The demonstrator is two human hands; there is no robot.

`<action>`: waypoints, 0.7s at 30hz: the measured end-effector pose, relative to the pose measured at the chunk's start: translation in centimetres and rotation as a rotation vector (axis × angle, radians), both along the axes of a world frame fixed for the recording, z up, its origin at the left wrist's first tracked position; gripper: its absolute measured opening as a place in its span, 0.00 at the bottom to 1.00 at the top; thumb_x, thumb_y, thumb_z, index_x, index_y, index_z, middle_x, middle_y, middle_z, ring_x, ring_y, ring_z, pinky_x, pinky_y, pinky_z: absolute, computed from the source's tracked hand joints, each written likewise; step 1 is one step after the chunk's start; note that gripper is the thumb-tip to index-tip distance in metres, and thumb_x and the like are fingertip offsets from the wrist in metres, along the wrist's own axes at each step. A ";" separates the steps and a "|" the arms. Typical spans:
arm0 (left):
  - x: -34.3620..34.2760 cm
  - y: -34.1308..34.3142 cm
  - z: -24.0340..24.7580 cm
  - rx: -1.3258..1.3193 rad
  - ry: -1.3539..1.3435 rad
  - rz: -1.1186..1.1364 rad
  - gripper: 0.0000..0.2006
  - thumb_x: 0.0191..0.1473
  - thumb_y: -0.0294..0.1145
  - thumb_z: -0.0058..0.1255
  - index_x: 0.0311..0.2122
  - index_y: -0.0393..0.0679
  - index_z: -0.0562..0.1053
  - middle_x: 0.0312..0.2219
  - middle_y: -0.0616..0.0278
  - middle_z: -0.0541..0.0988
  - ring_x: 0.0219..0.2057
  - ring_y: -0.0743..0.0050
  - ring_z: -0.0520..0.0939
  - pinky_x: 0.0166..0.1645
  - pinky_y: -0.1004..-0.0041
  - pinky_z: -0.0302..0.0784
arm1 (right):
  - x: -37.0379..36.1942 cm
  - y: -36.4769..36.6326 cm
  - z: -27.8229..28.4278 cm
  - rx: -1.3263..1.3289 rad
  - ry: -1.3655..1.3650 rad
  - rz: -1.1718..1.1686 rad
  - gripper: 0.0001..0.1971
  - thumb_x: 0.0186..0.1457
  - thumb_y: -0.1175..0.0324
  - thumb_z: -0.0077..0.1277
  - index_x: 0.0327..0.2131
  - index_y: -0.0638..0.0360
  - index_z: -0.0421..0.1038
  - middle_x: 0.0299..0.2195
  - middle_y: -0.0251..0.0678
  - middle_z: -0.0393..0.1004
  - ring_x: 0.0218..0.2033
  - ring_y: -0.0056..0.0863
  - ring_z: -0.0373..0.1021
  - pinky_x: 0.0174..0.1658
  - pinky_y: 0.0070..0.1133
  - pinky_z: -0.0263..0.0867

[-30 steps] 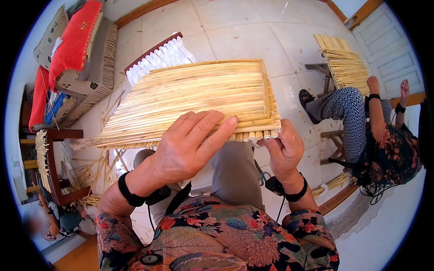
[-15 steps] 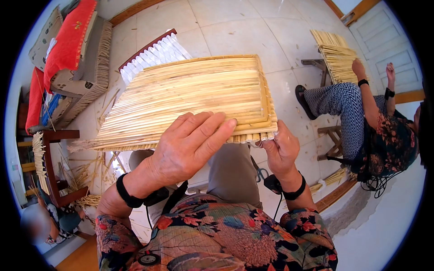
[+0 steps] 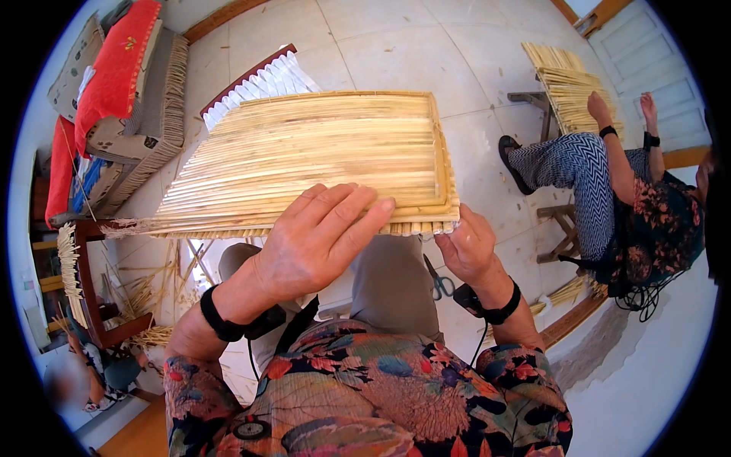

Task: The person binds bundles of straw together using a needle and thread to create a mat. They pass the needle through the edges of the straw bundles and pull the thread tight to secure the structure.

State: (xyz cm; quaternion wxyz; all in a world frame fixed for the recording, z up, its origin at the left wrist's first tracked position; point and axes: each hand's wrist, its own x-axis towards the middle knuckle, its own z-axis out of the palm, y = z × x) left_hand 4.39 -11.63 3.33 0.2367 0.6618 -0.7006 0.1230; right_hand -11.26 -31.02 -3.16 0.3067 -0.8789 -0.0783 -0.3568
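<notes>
A stiff panel of pale yellow reeds (image 3: 327, 145), laid side by side and bordered with strips, lies above my lap. Its right end is squared off; toward the left the reeds run into a thin frayed tip. My left hand (image 3: 308, 240) is closed on the near edge, its fingers along the top face and its thumb hidden. At the near right corner, my right hand (image 3: 470, 247) has its fingers curled together against the cut reed ends. Whatever sits between its fingertips is too small to make out.
Scissors (image 3: 440, 283) lie below, right of my knee. A white-covered seat (image 3: 263, 87) stands behind the panel. Loose reeds (image 3: 145, 289) litter the floor at left, near a dark wooden frame (image 3: 91, 297). On the right a seated person (image 3: 601, 175) works at another reed panel (image 3: 567, 84).
The panel's left tip has swung up and its right corner has shifted slightly left. My right hand has drawn a little down and left at the corner. My left hand keeps its place.
</notes>
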 end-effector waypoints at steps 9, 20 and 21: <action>0.2 -0.3 -0.5 -0.025 -0.023 0.000 0.23 0.42 0.21 0.55 0.48 0.33 0.72 0.41 0.48 0.78 0.39 0.53 0.80 0.40 0.64 0.79 | 0.1 0.1 -0.9 0.090 0.012 -0.014 0.13 0.44 0.85 0.55 0.37 0.67 0.70 0.26 0.43 0.70 0.22 0.39 0.69 0.23 0.28 0.65; 1.1 -0.2 -0.6 -0.074 -0.043 0.042 0.25 0.43 0.25 0.53 0.51 0.34 0.72 0.42 0.50 0.77 0.41 0.56 0.80 0.43 0.64 0.77 | 1.4 0.9 1.5 0.104 -0.019 -0.151 0.13 0.41 0.82 0.61 0.33 0.65 0.72 0.25 0.39 0.66 0.24 0.35 0.66 0.24 0.26 0.62; 1.2 -0.2 -0.5 -0.081 -0.030 0.048 0.25 0.42 0.24 0.53 0.50 0.34 0.73 0.42 0.50 0.77 0.41 0.56 0.80 0.43 0.65 0.78 | 1.6 1.0 1.6 0.096 -0.056 -0.167 0.12 0.40 0.82 0.61 0.32 0.65 0.71 0.26 0.38 0.66 0.24 0.34 0.66 0.24 0.25 0.61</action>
